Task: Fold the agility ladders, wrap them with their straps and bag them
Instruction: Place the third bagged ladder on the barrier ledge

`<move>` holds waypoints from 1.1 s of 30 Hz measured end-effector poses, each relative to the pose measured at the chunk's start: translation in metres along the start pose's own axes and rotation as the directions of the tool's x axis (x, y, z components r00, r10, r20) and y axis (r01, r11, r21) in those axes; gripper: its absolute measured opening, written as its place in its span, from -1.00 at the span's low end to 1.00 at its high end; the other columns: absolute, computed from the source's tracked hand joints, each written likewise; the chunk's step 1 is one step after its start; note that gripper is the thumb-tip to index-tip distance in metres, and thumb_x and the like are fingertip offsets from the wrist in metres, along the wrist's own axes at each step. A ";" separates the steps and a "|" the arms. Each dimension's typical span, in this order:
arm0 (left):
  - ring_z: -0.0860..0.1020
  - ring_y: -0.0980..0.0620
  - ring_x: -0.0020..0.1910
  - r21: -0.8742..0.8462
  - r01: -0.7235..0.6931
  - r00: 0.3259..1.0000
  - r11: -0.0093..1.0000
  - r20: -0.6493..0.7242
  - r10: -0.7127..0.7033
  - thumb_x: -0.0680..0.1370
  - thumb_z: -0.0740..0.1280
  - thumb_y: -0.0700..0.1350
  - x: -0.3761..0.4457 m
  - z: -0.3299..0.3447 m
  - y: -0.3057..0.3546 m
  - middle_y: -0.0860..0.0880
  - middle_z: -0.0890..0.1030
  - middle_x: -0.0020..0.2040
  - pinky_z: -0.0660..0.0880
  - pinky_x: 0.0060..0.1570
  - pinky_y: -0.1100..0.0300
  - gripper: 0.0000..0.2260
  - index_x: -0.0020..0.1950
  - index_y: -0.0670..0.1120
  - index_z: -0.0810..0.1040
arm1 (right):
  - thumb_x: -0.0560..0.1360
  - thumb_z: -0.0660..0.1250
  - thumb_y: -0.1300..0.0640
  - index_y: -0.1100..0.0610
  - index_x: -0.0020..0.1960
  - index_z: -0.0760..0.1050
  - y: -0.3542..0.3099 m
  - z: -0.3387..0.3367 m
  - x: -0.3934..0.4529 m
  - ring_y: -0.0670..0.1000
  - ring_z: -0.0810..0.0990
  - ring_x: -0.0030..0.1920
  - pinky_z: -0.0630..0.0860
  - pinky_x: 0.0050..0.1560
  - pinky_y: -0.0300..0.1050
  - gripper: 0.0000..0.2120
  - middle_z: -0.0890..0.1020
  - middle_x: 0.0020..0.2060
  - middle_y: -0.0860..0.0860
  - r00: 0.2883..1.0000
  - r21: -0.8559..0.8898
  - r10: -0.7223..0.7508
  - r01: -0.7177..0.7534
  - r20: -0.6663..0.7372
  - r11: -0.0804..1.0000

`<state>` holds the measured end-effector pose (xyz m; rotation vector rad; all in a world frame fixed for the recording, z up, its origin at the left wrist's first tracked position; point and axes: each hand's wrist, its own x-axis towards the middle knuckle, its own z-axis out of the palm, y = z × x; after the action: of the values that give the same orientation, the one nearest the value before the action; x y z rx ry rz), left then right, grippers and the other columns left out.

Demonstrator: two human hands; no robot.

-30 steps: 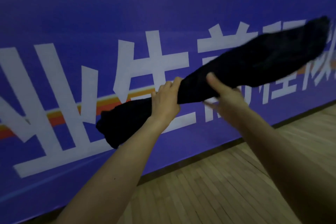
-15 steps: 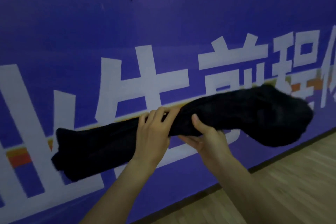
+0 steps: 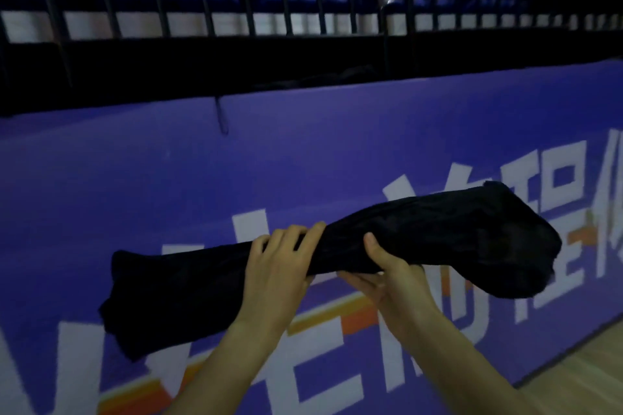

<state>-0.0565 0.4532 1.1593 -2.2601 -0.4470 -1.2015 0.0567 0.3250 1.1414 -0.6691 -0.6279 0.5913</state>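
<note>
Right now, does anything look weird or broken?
Nothing looks broken. The left hand and right hand grip a lumpy black bag, tilted with its right end higher. It is too dark to see inside.

Both bare forearms reach up and forward from the bottom edge, converging toward mid-frame. Left hand (image 3: 278, 268) sits palm-down, fingers curled over the top of a black bag (image 3: 438, 239), wrist straight. Right hand (image 3: 392, 274) cups it from underneath, thumb up on the near side, fingers apparently spread below, partly hidden. Hands close together, not touching.
</note>
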 end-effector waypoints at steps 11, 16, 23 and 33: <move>0.56 -0.11 -0.23 -0.098 -0.126 0.985 0.987 -0.128 0.113 0.14 0.65 -0.15 0.215 0.018 0.099 -0.06 0.59 -0.08 0.45 -0.27 0.07 -0.30 0.26 -0.07 0.56 | 0.44 0.39 0.11 0.22 0.32 0.47 -0.181 -0.061 0.119 0.15 0.69 0.03 0.65 -0.16 -0.02 -0.53 0.66 0.12 0.18 0.989 -0.008 -0.090 0.089 -0.116 0.996; 0.57 -0.11 -0.21 -0.115 -0.189 0.956 0.975 -0.249 0.156 0.16 0.61 -0.26 0.295 0.080 0.135 -0.09 0.60 -0.02 0.49 -0.23 0.06 -0.30 0.29 -0.11 0.54 | 0.49 0.39 0.17 0.16 0.13 0.52 -0.234 -0.114 0.208 0.23 0.65 0.06 0.64 -0.15 0.10 -0.77 0.64 0.10 0.19 0.972 0.026 -0.134 0.142 -0.192 0.990; 0.58 -0.07 -0.21 -0.052 -0.177 0.924 0.983 -0.353 0.148 0.13 0.62 -0.24 0.398 0.216 0.159 -0.04 0.61 -0.04 0.51 -0.21 0.08 -0.30 0.26 -0.07 0.56 | 0.50 0.37 0.17 0.20 0.13 0.54 -0.267 -0.180 0.350 0.17 0.67 0.02 0.66 -0.24 -0.02 -0.77 0.67 0.04 0.13 0.966 -0.062 -0.199 0.192 -0.162 0.979; 0.58 0.00 -0.20 0.096 -0.160 0.882 0.982 -0.433 0.186 0.27 0.58 -0.15 0.571 0.348 0.226 0.01 0.63 -0.03 0.48 -0.14 0.10 -0.38 0.32 0.04 0.53 | 0.54 0.34 0.11 0.22 0.16 0.53 -0.345 -0.280 0.530 0.09 0.72 -0.10 0.65 -0.28 -0.07 -0.74 0.66 0.09 0.14 0.960 -0.026 -0.235 0.234 -0.149 0.972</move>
<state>0.6017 0.5019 1.4084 -1.8518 -0.0985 -1.5269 0.7019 0.3551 1.3894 -0.6299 -0.5578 0.3137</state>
